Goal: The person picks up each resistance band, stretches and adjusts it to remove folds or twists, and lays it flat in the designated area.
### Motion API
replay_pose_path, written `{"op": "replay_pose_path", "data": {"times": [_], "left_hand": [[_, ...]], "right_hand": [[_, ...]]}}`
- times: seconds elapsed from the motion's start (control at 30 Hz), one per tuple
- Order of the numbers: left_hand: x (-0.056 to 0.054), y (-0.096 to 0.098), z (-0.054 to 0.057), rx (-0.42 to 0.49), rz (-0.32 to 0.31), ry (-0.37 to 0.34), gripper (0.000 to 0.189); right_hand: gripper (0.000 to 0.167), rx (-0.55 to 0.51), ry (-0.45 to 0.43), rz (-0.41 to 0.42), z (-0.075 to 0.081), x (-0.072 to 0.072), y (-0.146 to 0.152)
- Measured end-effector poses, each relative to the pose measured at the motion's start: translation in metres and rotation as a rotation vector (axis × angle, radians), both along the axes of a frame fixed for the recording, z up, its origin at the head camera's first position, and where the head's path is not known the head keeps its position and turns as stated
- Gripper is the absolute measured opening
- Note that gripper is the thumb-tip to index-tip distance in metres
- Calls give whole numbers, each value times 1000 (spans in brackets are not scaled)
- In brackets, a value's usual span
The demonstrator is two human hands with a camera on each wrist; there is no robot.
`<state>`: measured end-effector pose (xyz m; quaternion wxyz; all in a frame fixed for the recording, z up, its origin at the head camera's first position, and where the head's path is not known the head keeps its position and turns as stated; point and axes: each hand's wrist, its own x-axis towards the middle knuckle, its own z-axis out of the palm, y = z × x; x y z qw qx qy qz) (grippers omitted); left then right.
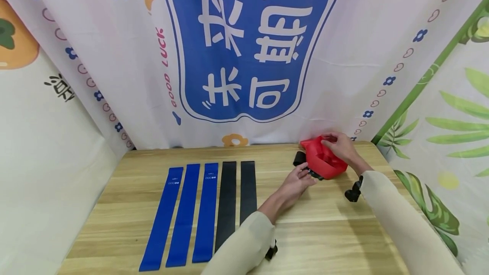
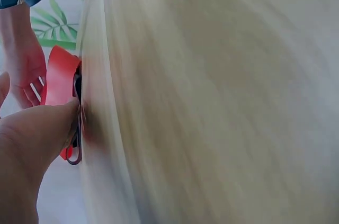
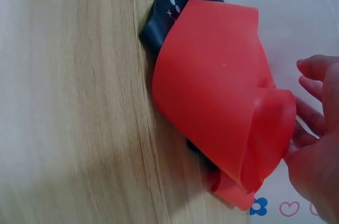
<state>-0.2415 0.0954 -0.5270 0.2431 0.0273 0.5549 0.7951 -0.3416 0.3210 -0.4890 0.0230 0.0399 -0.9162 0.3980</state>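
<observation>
Looped red resistance bands (image 1: 324, 164) lie in a loose heap at the table's back right, with a black band (image 3: 159, 20) partly under them. My right hand (image 1: 340, 147) is at the far side of the heap, fingers loosely bent and spread. In the right wrist view that hand (image 3: 318, 123) borders the red loop without closing round it. On the near left side, my left hand (image 1: 296, 186) reaches its fingertips to the black band's edge, fingers mostly extended. The left wrist view has its thumb (image 2: 63, 107) beside the black band; its other fingers are largely hidden.
Three flat blue bands (image 1: 187, 207) and two flat black bands (image 1: 227, 198) lie side by side on the wooden table (image 1: 114, 207), left of my forearms. A printed curtain (image 1: 344, 75) hangs along the back edge. Leaf-patterned cloth (image 1: 454, 139) borders the right side.
</observation>
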Motion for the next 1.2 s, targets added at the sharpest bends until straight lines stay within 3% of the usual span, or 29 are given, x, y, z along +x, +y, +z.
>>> {"op": "replay_pose_path", "data": {"times": [0.43,0.7,1.2], "left_hand": [[-9,13,0,208,68,-176,75],[-11,17,-1,274,101,-201,74],[-11,18,0,385,107,-220,60]], "right_hand": [[46,-72,-86,-6,-7,0,-1],[46,-100,-77,-5,-10,1,2],[42,-186,-78,11,-12,2,7]]}}
